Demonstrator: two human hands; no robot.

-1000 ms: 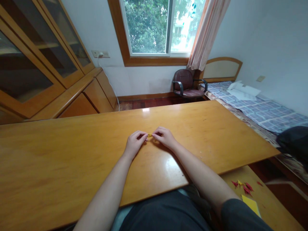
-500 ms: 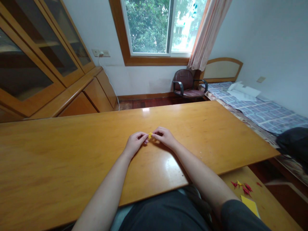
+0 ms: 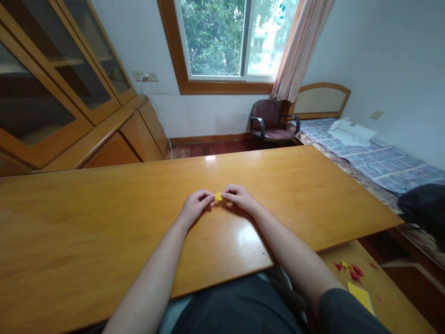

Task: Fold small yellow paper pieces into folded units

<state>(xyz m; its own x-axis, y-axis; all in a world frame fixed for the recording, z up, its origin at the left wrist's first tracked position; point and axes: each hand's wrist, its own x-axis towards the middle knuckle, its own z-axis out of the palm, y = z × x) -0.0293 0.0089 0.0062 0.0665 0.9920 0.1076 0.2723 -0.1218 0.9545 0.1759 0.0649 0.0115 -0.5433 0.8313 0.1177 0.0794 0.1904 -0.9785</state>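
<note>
A small folded piece of yellow paper [image 3: 218, 196] sits between my two hands, just above the wooden table [image 3: 104, 213]. My left hand [image 3: 195, 208] pinches its left end with curled fingers. My right hand [image 3: 239, 198] pinches its right end the same way. Both hands rest near the middle of the table, and both forearms reach in from the near edge.
A lower wooden surface [image 3: 378, 287] at the right carries several small red and yellow folded paper pieces [image 3: 349, 271] and a yellow paper sheet [image 3: 361, 295]. Beyond the table stand a wooden cabinet [image 3: 69, 111], an office chair [image 3: 269, 121] and a bed [image 3: 375, 157].
The yellow paper shows a little more between my fingertips than before. My hands have stayed in nearly the same spot.
</note>
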